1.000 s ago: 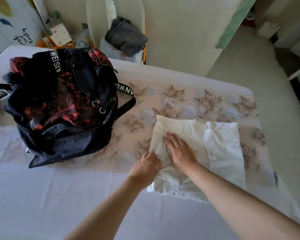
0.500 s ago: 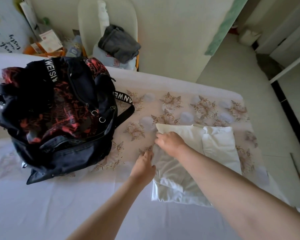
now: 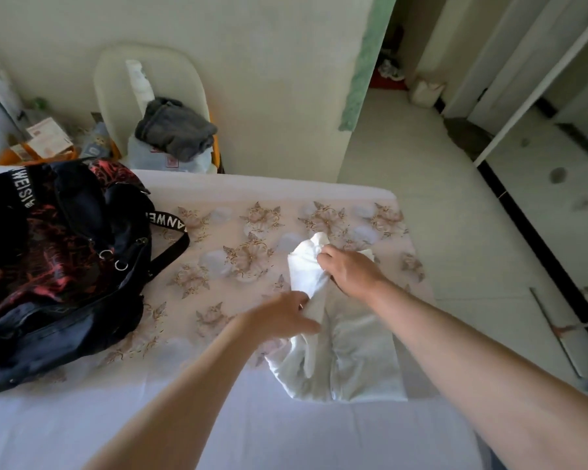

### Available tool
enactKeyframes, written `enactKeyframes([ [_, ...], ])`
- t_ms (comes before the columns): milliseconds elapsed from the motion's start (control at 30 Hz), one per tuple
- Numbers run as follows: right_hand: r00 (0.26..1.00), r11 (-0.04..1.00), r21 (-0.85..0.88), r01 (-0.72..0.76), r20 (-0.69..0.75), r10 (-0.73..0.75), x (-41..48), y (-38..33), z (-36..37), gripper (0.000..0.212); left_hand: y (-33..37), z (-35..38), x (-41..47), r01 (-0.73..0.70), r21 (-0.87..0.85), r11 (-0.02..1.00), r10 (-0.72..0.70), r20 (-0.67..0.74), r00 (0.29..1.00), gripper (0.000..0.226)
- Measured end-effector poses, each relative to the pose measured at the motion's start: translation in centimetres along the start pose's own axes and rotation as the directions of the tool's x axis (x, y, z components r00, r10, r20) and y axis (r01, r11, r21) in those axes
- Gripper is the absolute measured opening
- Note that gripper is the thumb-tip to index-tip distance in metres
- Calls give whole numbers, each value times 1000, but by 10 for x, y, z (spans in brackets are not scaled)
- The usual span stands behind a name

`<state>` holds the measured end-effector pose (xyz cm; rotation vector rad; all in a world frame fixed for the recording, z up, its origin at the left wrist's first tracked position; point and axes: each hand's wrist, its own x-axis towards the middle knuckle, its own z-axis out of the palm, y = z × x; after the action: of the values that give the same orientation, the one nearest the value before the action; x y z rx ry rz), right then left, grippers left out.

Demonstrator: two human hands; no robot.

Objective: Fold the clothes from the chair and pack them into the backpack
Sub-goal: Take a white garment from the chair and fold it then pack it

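Observation:
A white garment (image 3: pixel 350 361) lies half folded on the bed (image 3: pixel 218 418), right of centre. My right hand (image 3: pixel 350 271) grips its far left edge and holds it raised off the bed. My left hand (image 3: pixel 286 315) pinches the same raised edge lower down. The black and red backpack (image 3: pixel 55 262) stands open on the bed at the left, apart from both hands. Behind the bed a white chair (image 3: pixel 116 83) carries a grey garment (image 3: pixel 175 128) on top of a pale one (image 3: pixel 143 157).
The bed's right edge (image 3: pixel 418 266) drops to a pale tiled floor. Boxes and papers (image 3: pixel 45 140) crowd the far left corner beside the chair. A green-edged wall corner (image 3: pixel 360 69) stands beyond the bed.
The right hand went from pressing flat on the garment to gripping its left edge and lifting it up and over to the right. The left hand now pinches that edge too. The camera tilted up.

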<state>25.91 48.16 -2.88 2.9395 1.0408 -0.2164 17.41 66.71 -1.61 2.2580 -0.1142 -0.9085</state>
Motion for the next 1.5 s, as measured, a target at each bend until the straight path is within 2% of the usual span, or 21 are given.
enactKeyframes([
  [133, 994, 993, 46, -104, -27, 105, -49, 52, 7, 23, 63, 46, 17, -32, -200, 979, 56, 117, 992, 39],
  [200, 981, 981, -26, -192, 26, 193, -75, 67, 23, 34, 72, 77, 26, -13, -327, 945, 81, 195, 977, 44],
  [233, 968, 969, -63, -240, 57, 243, -89, 71, 33, 44, 70, 92, 31, -8, -368, 930, 75, 167, 983, 39],
  [300, 935, 943, -5, -334, 128, 332, -116, 74, 52, 62, 62, 115, 39, -38, -371, 928, 19, -56, 998, 19],
  [367, 909, 905, 129, -405, 163, 383, -135, 66, 68, 65, 43, 126, 40, -103, -182, 978, 26, -383, 924, 23],
  [400, 918, 904, 169, -393, 122, 376, -143, 61, 76, 63, 32, 131, 38, -125, -14, 992, 104, -467, 878, 27],
  [433, 939, 922, 183, -341, 33, 341, -150, 53, 84, 58, 21, 137, 35, -135, 149, 979, 190, -455, 870, 34],
  [500, 964, 948, 223, -228, -87, 252, -161, 36, 102, 46, 1, 149, 27, -105, 375, 921, 199, -223, 954, 59],
  [567, 984, 963, 219, -159, -39, 171, -170, 22, 121, 49, -14, 160, 20, -82, 490, 868, 133, -71, 989, 77],
  [633, 986, 970, 173, -169, 39, 165, -177, 15, 133, 59, -22, 166, 17, -90, 534, 841, 157, -83, 984, 84],
  [733, 978, 971, 116, -210, 43, 206, -185, 11, 132, 64, -22, 165, 16, -148, 599, 787, 256, -99, 962, 98],
  [867, 999, 993, 110, -41, 38, 37, -203, -4, 135, 81, -20, 171, 19, -299, 654, 695, 468, -95, 879, 94],
  [933, 998, 997, 75, -16, 58, 12, -210, -12, 138, 91, -20, 174, 21, -330, 627, 706, 524, -149, 839, 82],
  [1033, 995, 993, 72, -96, 41, 93, -210, -24, 136, 94, -19, 176, 21, -369, 561, 741, 562, -217, 798, 55],
  [1100, 989, 986, 81, -147, -18, 149, -204, -29, 135, 86, -13, 168, 17, -349, 480, 805, 511, -259, 820, 37],
  [1233, 974, 973, 60, -223, -23, 224, -190, -36, 118, 43, -2, 138, 4, -264, 242, 934, 317, -214, 924, 44],
  [1333, 939, 919, 198, -341, 21, 344, -191, -38, 86, 16, 1, 115, -6, -186, 25, 982, 187, -235, 954, 40],
  [1400, 906, 847, 336, -412, 49, 421, -190, -35, 70, 15, 0, 106, -8, -163, -84, 983, 139, -235, 962, 37],
  [1500, 877, 736, 502, -454, 103, 470, -184, -30, 52, 25, -2, 97, -2, -130, -211, 969, 58, -317, 947, 37],
])
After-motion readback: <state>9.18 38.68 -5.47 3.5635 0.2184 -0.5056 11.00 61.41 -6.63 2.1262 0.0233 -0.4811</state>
